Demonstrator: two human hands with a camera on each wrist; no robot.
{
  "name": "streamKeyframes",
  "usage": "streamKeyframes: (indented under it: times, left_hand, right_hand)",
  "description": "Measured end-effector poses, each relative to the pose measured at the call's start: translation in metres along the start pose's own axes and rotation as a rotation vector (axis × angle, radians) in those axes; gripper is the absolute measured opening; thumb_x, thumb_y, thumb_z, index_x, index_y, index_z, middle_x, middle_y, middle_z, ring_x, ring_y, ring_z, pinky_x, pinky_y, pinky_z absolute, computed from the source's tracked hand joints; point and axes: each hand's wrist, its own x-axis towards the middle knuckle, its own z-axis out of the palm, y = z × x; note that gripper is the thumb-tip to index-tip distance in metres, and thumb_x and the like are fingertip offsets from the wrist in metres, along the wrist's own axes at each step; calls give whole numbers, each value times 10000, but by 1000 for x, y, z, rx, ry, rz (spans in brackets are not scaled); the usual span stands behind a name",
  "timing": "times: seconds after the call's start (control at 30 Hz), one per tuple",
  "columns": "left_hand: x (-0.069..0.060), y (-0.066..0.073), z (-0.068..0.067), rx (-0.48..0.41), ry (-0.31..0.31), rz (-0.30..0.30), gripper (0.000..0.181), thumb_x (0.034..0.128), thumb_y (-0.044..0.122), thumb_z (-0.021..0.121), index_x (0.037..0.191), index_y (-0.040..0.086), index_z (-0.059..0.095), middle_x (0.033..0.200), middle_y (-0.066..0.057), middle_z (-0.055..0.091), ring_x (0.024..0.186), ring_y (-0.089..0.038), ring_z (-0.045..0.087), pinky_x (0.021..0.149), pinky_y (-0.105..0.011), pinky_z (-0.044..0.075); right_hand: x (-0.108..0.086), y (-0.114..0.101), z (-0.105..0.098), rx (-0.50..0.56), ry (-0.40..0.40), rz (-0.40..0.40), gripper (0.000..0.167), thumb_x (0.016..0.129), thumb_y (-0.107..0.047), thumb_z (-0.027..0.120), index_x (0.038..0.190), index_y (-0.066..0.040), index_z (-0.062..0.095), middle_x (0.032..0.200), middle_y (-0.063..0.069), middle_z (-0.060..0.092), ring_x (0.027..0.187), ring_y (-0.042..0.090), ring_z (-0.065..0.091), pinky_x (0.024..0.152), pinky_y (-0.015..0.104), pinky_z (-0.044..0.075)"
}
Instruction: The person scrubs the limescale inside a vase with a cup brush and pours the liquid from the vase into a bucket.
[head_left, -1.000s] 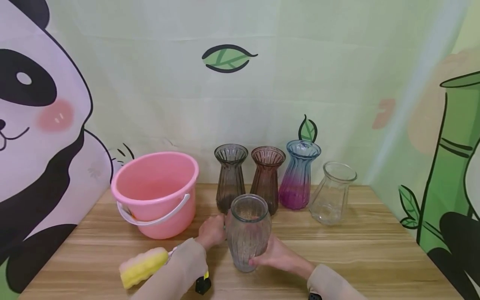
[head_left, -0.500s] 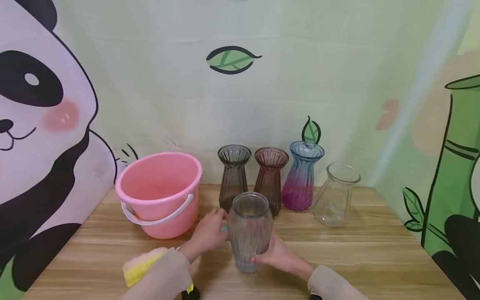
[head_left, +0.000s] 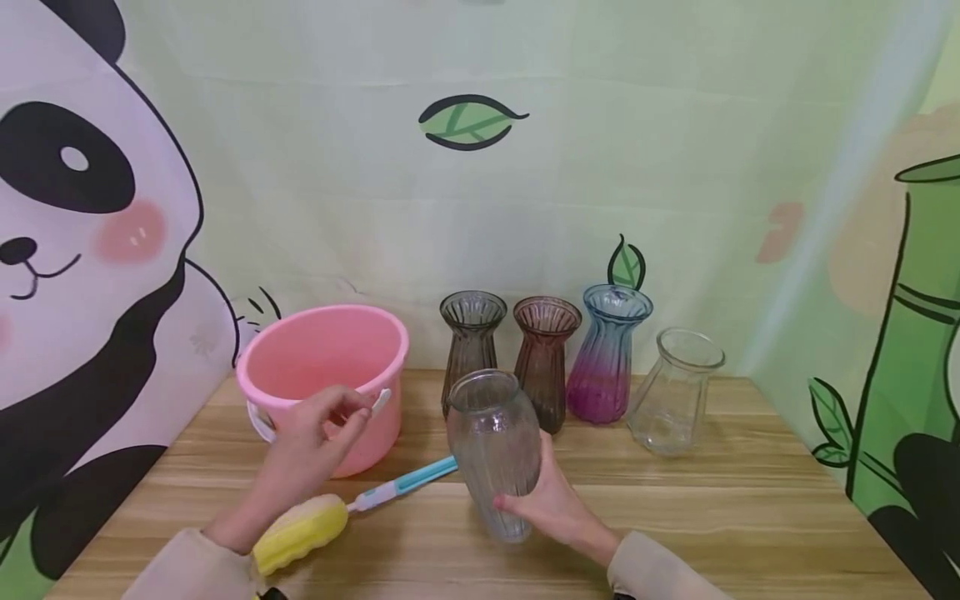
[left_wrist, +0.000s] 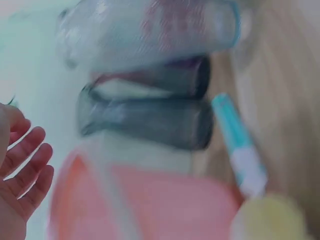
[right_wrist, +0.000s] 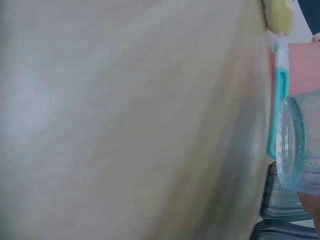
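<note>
In the head view my right hand grips a clear ribbed glass vase low on its right side. The vase tilts, its mouth leaning left, and its underside shows in the right wrist view. My left hand is in the air before the pink bucket, fingers loosely bent, holding nothing; its spread fingers appear in the left wrist view. Below it on the table lies a bottle brush with a yellow sponge head and a teal-and-white handle. The handle's far end is hidden by the vase.
A pink bucket with a white handle stands at the back left. Along the back stand a grey vase, a brown vase, a blue-to-purple vase and a clear flared vase. Behind the wooden table hangs a printed backdrop.
My left hand has let go of the brush handle beside the vase and moved left and up toward the bucket. The vase in my right hand has tipped from upright toward the left.
</note>
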Motion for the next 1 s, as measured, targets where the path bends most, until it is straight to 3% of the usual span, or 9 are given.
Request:
streamKeyframes:
  times: [0.13, 0.2, 0.33, 0.43, 0.5, 0.63, 0.8, 0.87, 1.0]
  left_hand:
    - [5, -11, -37, 50, 144, -45, 28, 855, 84, 617, 882, 82, 609, 783, -17, 620, 680, -39, 527, 549, -156, 459]
    - [7, -17, -53, 94, 179, -119, 92, 879, 144, 595, 925, 64, 600, 832, -54, 626, 723, -54, 525, 589, -106, 434]
    - [11, -32, -79, 139, 181, -341, 319, 915, 284, 521, 1082, 15, 553, 1017, -171, 603, 904, -230, 567, 638, -104, 406]
    - [15, -45, -90, 130, 147, -493, 437, 921, 317, 476, 1194, -24, 480, 1152, -247, 529, 1015, -379, 530, 658, -208, 422]
    - [18, -53, -93, 116, 118, -561, 484, 920, 314, 469, 1241, -48, 438, 1203, -280, 487, 1040, -412, 517, 659, -267, 452]
    - [24, -68, -94, -23, 46, -680, 586, 924, 310, 465, 1336, -84, 327, 1289, -337, 403, 1085, -417, 507, 705, -286, 539]
    - [30, -85, -93, -311, -35, -819, 663, 933, 267, 462, 1405, -97, 171, 1337, -324, 333, 815, -122, 628, 746, -260, 527]
    - [31, -89, -92, -390, -51, -850, 665, 931, 233, 471, 1418, -82, 145, 1307, -288, 355, 722, -14, 601, 761, -272, 526]
    - [31, -91, -89, -472, -38, -880, 674, 923, 176, 491, 1437, -45, 116, 1234, -209, 400, 719, -19, 604, 738, -251, 535]
  right_hand:
    - [8, -13, -1, 35, 39, -46, 963, 650, -198, 823, 1379, -181, 195, 1323, 137, 414, 1204, 327, 424, 985, 541, 319]
    - [14, -23, -1, 27, 62, -88, 977, 638, -199, 833, 1378, -192, 195, 1332, 118, 404, 1216, 315, 414, 997, 539, 302]
    - [25, -47, 0, -105, 150, -198, 1036, 581, -268, 859, 1382, -190, 207, 1325, 93, 418, 1213, 284, 428, 995, 526, 323]
    - [35, -66, 1, -271, 224, -293, 1061, 541, -344, 866, 1377, -187, 233, 1282, 78, 444, 1162, 248, 456, 939, 491, 394]
    - [43, -76, 2, -379, 257, -371, 1069, 525, -377, 865, 1373, -179, 246, 1264, 68, 448, 1135, 225, 454, 911, 461, 419]
    - [56, -93, 3, -567, 320, -523, 1079, 508, -401, 864, 1365, -137, 264, 1260, 68, 437, 1108, 217, 424, 894, 427, 412]
    - [67, -106, 4, -729, 400, -608, 1046, 524, -422, 843, 1355, -116, 284, 1294, 81, 415, 1113, 245, 416, 897, 422, 388]
    - [71, -110, 4, -777, 427, -631, 1043, 522, -423, 844, 1349, -114, 288, 1302, 93, 411, 1121, 264, 417, 905, 430, 375]
    - [78, -117, 2, -900, 490, -688, 1033, 528, -457, 835, 1341, -109, 301, 1293, 107, 429, 1116, 299, 432, 901, 449, 365]
